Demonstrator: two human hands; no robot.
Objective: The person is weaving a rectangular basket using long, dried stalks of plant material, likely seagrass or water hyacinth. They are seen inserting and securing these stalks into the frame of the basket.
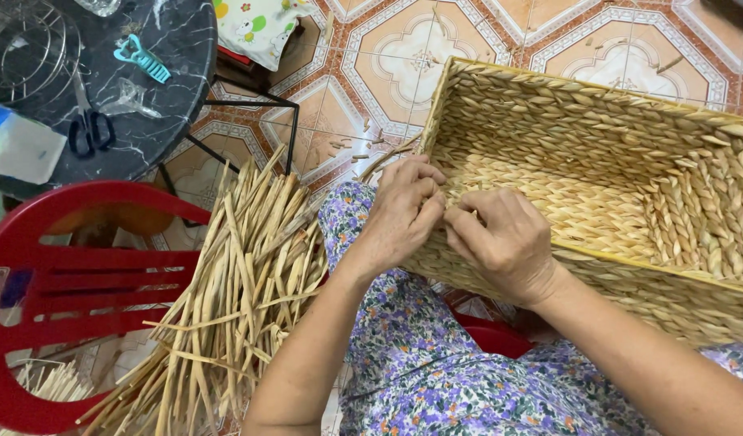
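Note:
A rectangular woven straw basket point(597, 137) rests tilted on my lap, its open side facing me. My left hand point(402, 211) and my right hand point(504, 242) meet at the basket's near left rim. The fingers of both pinch a strand of straw there, knuckle to knuckle. The fingertips are tucked into the weave and partly hidden. My lap is covered by purple floral cloth point(420, 355).
A bundle of loose dried straw strips point(234, 299) leans to my left beside a red plastic chair point(73, 282). A dark round marble-top table point(145, 73) at upper left holds black scissors point(89, 129), a teal clip point(141, 58) and a wire rack. Patterned floor tiles lie beyond.

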